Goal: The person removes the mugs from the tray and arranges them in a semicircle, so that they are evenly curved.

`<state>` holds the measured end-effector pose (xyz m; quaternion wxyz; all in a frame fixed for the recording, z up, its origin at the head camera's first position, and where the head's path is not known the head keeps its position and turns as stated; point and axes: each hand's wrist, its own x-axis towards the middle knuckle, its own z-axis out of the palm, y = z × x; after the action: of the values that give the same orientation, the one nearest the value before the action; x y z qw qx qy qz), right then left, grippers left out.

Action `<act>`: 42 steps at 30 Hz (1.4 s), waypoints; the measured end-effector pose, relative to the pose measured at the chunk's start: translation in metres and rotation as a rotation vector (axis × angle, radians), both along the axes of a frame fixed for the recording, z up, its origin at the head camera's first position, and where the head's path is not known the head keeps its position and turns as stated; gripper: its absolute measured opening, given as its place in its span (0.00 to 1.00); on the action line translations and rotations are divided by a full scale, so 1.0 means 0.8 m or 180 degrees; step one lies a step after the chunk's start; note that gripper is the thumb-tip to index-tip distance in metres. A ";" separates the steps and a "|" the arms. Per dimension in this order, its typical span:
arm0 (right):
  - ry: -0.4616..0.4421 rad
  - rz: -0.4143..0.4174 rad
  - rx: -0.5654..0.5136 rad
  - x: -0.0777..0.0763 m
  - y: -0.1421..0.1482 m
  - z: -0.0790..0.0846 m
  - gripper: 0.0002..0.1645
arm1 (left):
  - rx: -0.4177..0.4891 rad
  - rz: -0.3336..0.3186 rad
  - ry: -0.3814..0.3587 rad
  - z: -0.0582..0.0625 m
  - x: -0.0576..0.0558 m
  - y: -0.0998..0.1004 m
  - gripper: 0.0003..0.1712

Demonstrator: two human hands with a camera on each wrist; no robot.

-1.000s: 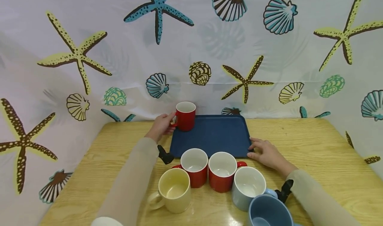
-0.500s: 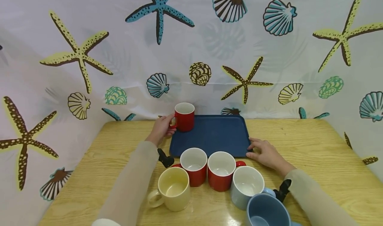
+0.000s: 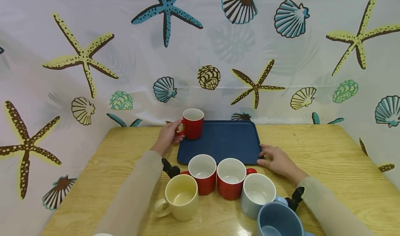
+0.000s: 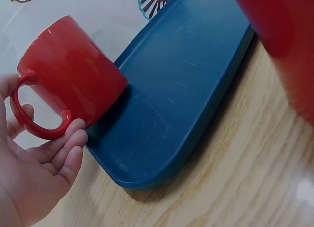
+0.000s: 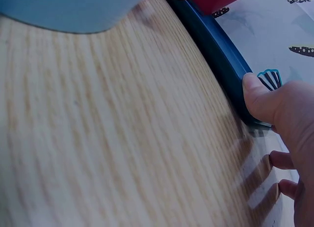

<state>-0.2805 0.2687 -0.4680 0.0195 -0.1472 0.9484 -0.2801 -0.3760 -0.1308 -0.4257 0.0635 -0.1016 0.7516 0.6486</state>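
Observation:
My left hand (image 3: 167, 135) holds a red mug (image 3: 193, 125) with a white inside by its handle, at the back left of the blue tray (image 3: 226, 142). In the left wrist view the upright-standing red mug (image 4: 73, 70) has its base at the tray's end, and the thumb and fingers are around the handle (image 4: 37, 131). My right hand (image 3: 276, 159) rests at the tray's front right corner. Its thumb (image 5: 257, 92) touches the tray edge (image 5: 216, 45) in the right wrist view, with the other fingers spread beside the corner.
Before the tray stand two more red mugs (image 3: 203, 184) (image 3: 230, 189), a cream mug (image 3: 187, 211), a pale blue mug (image 3: 251, 204) and a darker blue mug (image 3: 278, 222), on a wooden table (image 3: 328, 159). A shell-and-starfish cloth (image 3: 125, 55) hangs behind.
The red mug in my left hand has come down slightly onto the tray's back left. My right hand keeps its place at the tray corner.

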 end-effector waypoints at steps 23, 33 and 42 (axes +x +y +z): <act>-0.0008 0.0029 -0.0013 0.000 -0.004 0.003 0.17 | 0.0164 -0.0075 0.0215 0.012 0.019 -0.024 0.25; -0.0005 0.0016 0.0018 0.002 -0.003 0.005 0.16 | 0.0288 -0.0056 0.0154 0.015 0.030 -0.040 0.25; 0.0015 0.0040 0.0010 0.002 -0.003 0.002 0.16 | 0.0235 -0.0188 0.0156 0.015 0.045 -0.050 0.25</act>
<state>-0.2787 0.2664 -0.4662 0.0192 -0.1538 0.9480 -0.2781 -0.3402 -0.1708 -0.4137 0.0679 -0.0611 0.7312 0.6760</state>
